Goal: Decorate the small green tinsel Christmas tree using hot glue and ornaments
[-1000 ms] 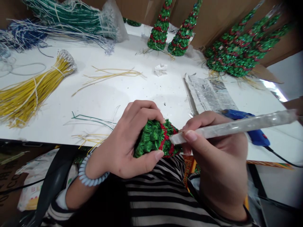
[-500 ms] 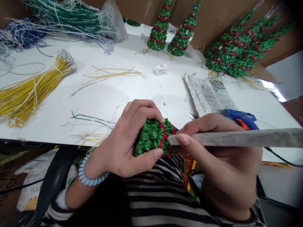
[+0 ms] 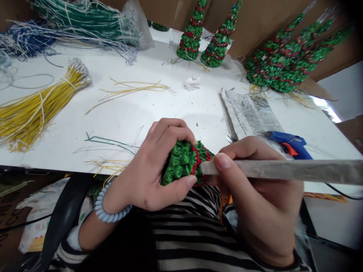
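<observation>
My left hand (image 3: 159, 166) wraps round a small green model tree (image 3: 181, 158) with red garland, lying on its side near the table's front edge. Fingers are over its top and the thumb presses underneath. Between thumb and fingers my right hand (image 3: 255, 189) pinches a long, flat grey bar (image 3: 283, 170). One blunt end of the bar meets the tree at its red garland; the other runs out of view to the right. My right hand hides the tree's narrow end. A pale blue coiled band (image 3: 109, 206) circles my left wrist.
A blue glue gun (image 3: 289, 141) lies right of my right hand by a folded newspaper (image 3: 252, 109). Metal tips (image 3: 230, 139) poke out nearby. Decorated trees (image 3: 283, 60) stand at the back. Yellow wire bundles (image 3: 42, 105) and green wires (image 3: 82, 22) lie left.
My right hand has shifted slightly left, and the outer end of the grey bar has dropped a little. My left hand's grip on the tree stays much the same.
</observation>
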Tool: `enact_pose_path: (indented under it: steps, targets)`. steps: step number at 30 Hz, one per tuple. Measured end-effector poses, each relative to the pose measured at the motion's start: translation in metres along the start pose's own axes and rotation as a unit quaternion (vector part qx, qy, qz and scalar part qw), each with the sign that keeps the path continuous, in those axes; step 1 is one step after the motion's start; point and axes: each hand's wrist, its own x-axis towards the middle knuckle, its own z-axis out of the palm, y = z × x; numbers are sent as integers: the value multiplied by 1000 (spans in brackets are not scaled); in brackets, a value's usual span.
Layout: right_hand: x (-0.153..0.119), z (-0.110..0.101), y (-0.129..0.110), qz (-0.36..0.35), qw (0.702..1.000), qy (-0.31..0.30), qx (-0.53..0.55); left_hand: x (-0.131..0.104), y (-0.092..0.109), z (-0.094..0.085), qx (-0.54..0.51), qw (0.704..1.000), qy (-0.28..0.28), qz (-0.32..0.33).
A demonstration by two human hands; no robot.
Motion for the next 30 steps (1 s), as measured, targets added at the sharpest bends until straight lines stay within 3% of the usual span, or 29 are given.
enact_pose_path:
  steps: [20, 30]
  targets:
    - [27, -9, -3, 75, 988, -111, 77, -1, -3, 0, 5, 1000, 5, -2]
    - [36, -7, -3, 105, 980, -135, 101, 0, -5, 0, 1, 1000, 5, -7]
